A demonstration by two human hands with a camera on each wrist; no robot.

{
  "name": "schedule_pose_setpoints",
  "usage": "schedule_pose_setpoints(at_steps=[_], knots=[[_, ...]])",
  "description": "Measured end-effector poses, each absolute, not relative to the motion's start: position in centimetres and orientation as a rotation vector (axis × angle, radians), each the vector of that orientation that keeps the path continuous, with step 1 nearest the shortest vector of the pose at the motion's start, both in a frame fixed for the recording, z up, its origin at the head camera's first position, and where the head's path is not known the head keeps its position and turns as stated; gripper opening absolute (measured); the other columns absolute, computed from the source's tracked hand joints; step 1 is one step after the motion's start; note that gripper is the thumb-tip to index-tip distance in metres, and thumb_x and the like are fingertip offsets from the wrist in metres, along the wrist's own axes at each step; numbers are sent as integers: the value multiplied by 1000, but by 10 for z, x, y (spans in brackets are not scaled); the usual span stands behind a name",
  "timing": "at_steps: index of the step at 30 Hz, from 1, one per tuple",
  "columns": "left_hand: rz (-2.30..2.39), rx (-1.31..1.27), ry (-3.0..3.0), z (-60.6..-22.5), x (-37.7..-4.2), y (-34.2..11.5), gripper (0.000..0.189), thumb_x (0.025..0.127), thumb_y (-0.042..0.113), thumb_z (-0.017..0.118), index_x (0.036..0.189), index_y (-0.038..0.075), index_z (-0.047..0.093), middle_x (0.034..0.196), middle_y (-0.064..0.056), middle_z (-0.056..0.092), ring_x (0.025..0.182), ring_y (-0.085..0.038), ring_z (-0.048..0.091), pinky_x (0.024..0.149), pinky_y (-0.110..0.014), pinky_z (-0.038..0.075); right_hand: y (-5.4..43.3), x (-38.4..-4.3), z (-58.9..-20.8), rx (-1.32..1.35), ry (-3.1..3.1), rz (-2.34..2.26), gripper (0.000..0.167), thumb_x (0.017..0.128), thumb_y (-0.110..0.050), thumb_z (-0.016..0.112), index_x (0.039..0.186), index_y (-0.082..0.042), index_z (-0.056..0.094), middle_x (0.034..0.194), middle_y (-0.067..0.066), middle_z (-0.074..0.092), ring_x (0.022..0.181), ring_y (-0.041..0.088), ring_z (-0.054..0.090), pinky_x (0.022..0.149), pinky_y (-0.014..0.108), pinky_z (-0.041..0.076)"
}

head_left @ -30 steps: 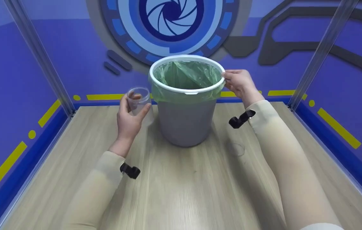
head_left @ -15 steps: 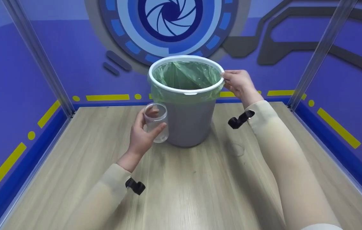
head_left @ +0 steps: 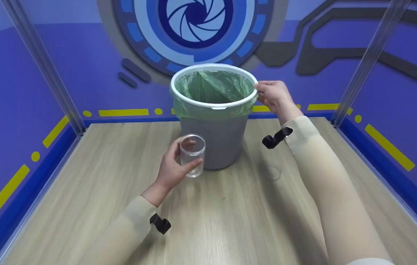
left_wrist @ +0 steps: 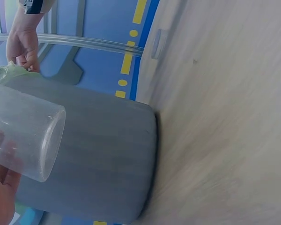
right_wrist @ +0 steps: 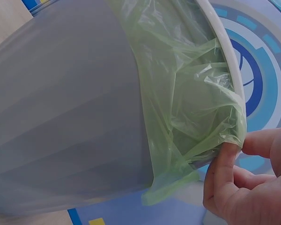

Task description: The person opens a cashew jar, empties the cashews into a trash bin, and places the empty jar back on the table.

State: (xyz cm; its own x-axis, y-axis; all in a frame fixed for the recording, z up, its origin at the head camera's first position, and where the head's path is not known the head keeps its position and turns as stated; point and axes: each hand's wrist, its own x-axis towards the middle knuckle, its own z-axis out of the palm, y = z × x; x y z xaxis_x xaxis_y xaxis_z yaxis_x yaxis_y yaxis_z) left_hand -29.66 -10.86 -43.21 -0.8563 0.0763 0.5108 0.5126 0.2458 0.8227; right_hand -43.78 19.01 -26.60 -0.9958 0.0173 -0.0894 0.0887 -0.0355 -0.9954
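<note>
Head view showed the grey bin (head_left: 214, 143) standing at twelve o'clock on the wooden table (head_left: 230, 221), green liner (head_left: 212, 86) folded over its rim. The right hand (head_left: 273, 96) pinched that rim at three o'clock. The left hand (head_left: 173, 169) gripped a clear cup (head_left: 192, 154) upright just before the bin's base; lowering it level seemed wise. A clear lid (head_left: 272, 172) lay at four o'clock, well clear.

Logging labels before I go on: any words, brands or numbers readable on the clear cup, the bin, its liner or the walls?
None.
clear cup in the left hand: bare, no print.
grey bin, its white rim and green liner, held by the right hand: no label shows.
wall: only an aperture emblem and yellow dashes, no letters.
</note>
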Motion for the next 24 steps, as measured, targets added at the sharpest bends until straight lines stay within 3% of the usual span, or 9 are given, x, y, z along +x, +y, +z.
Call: schedule_pose_setpoints(at_steps=[12, 24], knots=[[-1675, -651, -2260, -457, -293, -94, 75, 77, 21, 92, 140, 8, 54, 133, -8, 64, 123, -27, 61, 105, -42, 48, 190, -439, -268, 118, 2141, -2233, 47, 103, -8, 57, 148, 6, 49, 136, 16, 57, 97, 13, 61, 73, 14, 55], [-1747, -747, -2333, -473, -289, -86, 72, 78, 19, 91, 138, 10, 53, 133, -7, 66, 122, -28, 62, 103, -36, 49, 189, -441, -268, 136, 2145, -2229, 47, 103, -8, 58, 148, 5, 50, 144, 17, 55, 102, 14, 62, 74, 14, 55]])
